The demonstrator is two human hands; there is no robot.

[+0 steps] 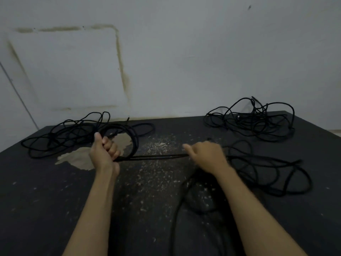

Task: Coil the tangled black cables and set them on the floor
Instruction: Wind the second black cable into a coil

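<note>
Backing the scene is a pale grey wall (184, 52), marked by a brownish outline of a rectangle (118, 58) on its left half. Below it lies a black work surface (55, 200), scuffed with pale flecks through the middle and worn through to a tan patch (81, 157) near the left hand.

Three groups of black cable are on the surface. A loose tangle (60, 137) lies at the far left, touching the wall edge. A second tangle (252, 121) sits at the far right corner, well apart from the first. A third, thicker cable (267, 172) sprawls in open loops at the right, just beside the right forearm, with a strand running down toward the bottom edge of the view.

The coil (129, 135) under construction stands upright in the left hand (104, 152), whose fingers are curled tight around the gathered loops, thumb up. A taut double strand (156, 157) runs level from that hand to the right hand (206, 156). The right hand is blurred; its fingers appear closed over the strand, with the thumb pointing left.

Both forearms are bare and extend from the bottom of the view.
</note>
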